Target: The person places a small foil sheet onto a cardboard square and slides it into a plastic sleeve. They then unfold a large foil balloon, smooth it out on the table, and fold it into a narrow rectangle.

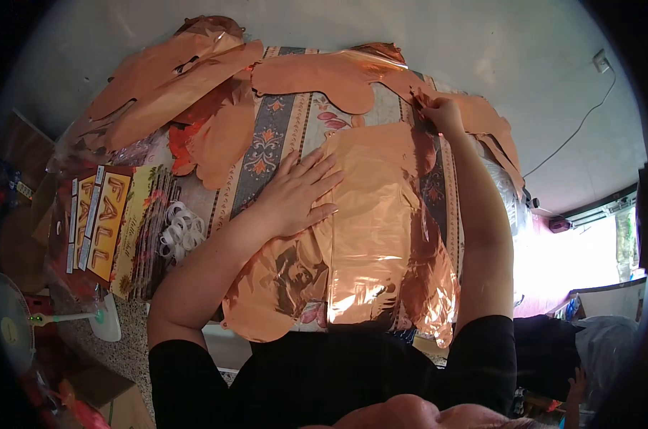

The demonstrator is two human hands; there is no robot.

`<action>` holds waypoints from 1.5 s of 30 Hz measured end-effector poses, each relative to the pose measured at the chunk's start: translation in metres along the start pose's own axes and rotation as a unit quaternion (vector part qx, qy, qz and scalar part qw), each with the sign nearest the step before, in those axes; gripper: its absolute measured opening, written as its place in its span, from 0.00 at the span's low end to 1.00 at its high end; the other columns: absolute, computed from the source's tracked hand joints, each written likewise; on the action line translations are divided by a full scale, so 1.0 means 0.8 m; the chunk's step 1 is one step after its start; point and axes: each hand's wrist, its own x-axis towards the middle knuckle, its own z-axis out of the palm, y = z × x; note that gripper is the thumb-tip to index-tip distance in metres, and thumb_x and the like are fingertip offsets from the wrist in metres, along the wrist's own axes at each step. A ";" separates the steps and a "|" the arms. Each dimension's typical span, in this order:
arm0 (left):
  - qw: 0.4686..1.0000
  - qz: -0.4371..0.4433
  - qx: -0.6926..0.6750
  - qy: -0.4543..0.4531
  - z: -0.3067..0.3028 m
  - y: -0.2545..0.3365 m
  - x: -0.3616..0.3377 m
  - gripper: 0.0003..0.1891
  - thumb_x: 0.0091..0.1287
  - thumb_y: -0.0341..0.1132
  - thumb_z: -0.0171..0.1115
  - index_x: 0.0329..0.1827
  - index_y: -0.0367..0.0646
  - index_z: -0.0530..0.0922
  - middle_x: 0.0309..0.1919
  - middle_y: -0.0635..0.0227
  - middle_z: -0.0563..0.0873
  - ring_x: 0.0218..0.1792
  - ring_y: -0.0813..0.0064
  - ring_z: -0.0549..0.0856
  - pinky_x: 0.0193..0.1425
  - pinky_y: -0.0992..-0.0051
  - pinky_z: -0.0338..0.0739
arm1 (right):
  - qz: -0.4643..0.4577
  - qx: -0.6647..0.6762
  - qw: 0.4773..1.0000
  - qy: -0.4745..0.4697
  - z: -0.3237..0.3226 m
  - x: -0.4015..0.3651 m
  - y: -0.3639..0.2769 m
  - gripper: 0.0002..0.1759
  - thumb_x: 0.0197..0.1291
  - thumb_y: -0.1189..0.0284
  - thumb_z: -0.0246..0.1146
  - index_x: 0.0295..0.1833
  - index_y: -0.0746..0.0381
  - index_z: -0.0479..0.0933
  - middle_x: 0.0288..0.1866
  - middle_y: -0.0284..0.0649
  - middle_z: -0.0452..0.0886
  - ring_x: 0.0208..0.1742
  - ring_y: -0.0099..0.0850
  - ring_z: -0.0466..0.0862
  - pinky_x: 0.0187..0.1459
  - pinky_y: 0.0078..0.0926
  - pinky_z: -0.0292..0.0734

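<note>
A flat, shiny copper foil balloon [374, 214] lies folded on the patterned tablecloth in front of me. My left hand [295, 189] rests palm down on its left part, fingers spread. Farther up the table, my right hand [442, 116] has its fingers closed at the edge of another copper foil balloon [474, 111], which drapes toward the table's right edge. More uninflated foil, a long copper balloon [302, 77], stretches along the far edge. To the left lies a crumpled copper balloon [174, 79]. My right fingertips are partly hidden by the hand.
At the left edge stand several packets marked FALL [109, 225], beside a coil of white ribbon [181, 229]. A fan [9, 322] stands at lower left. A cable [581, 121] hangs from a wall socket. Another person's hand [576, 386] shows at lower right.
</note>
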 end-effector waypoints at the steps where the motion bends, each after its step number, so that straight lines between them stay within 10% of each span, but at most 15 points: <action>1: 1.000 -0.001 0.000 -0.002 0.000 0.000 0.000 0.31 0.72 0.54 0.52 0.75 0.51 0.64 0.77 0.61 0.61 0.79 0.59 0.53 0.80 0.53 0.42 | 0.058 0.084 0.995 -0.020 -0.002 0.001 0.003 0.13 0.54 0.66 0.71 0.31 0.66 0.83 0.23 0.38 0.82 0.23 0.26 0.80 0.26 0.27 0.74; 20: 1.000 0.004 -0.011 0.014 -0.001 0.001 -0.001 0.31 0.71 0.52 0.54 0.75 0.50 0.65 0.76 0.59 0.63 0.78 0.58 0.56 0.80 0.52 0.43 | 0.109 0.196 0.971 -0.082 -0.017 0.012 0.016 0.13 0.50 0.70 0.76 0.34 0.68 0.82 0.27 0.37 0.82 0.25 0.23 0.79 0.26 0.22 0.71; 22: 1.000 -0.001 -0.010 0.005 -0.002 0.001 0.000 0.31 0.72 0.53 0.53 0.75 0.51 0.65 0.76 0.61 0.62 0.79 0.59 0.54 0.80 0.52 0.43 | 0.184 0.388 0.893 -0.132 -0.024 0.010 0.013 0.15 0.53 0.72 0.74 0.38 0.72 0.80 0.30 0.41 0.84 0.27 0.32 0.85 0.28 0.33 0.82; 31: 1.000 0.002 -0.002 0.011 0.000 0.001 0.000 0.31 0.72 0.53 0.53 0.74 0.51 0.66 0.76 0.61 0.62 0.79 0.59 0.54 0.80 0.52 0.44 | 0.273 0.486 0.799 -0.225 -0.034 0.014 0.005 0.13 0.57 0.74 0.71 0.42 0.74 0.81 0.34 0.45 0.85 0.30 0.33 0.86 0.35 0.31 0.85; 37: 1.000 0.001 0.005 0.012 0.001 0.000 0.000 0.31 0.72 0.54 0.52 0.75 0.51 0.65 0.76 0.61 0.62 0.79 0.60 0.54 0.80 0.53 0.43 | 0.105 0.230 0.962 -0.105 -0.001 0.025 0.043 0.13 0.58 0.72 0.70 0.42 0.72 0.82 0.33 0.42 0.84 0.27 0.29 0.83 0.28 0.29 0.80; 45: 1.000 -0.002 -0.002 0.007 0.001 0.000 0.000 0.31 0.72 0.54 0.52 0.75 0.51 0.65 0.77 0.60 0.61 0.79 0.60 0.53 0.80 0.53 0.42 | 0.192 0.264 0.936 -0.129 -0.018 0.015 0.007 0.14 0.49 0.72 0.75 0.38 0.70 0.83 0.31 0.41 0.83 0.29 0.29 0.83 0.29 0.31 0.78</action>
